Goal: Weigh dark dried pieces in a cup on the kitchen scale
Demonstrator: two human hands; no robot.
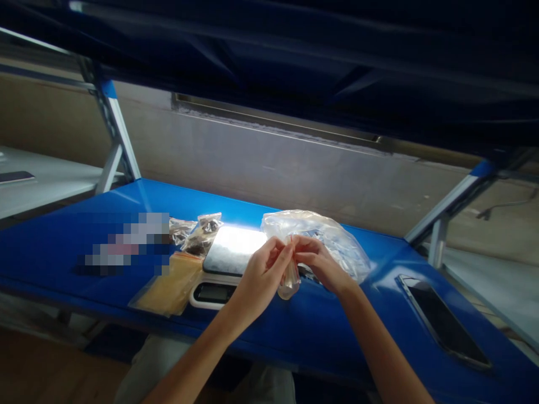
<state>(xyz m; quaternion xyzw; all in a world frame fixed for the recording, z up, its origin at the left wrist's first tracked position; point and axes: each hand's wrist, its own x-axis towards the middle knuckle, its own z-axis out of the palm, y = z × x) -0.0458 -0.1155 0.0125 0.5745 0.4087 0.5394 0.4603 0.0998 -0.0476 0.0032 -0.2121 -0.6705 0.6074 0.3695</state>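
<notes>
Head view: leftmost, the blue table [54, 252] ran past a blurred patch. Small filled bags [201, 235] lay beyond it, apparently finished; nearer the front edge, flat bags [172, 283] looked unused. Beside them sat the scale [233, 252], its visible plate bare. Right of it, the left hand [265, 269] pinched the top of a small clear bag [288, 285], the right hand [322, 261] gripping there too; whether it was sealed could not be told. Behind, a large clear bag [328, 235] held contents. Open surface separated it from the phone [444, 320] by the right edge.
</notes>
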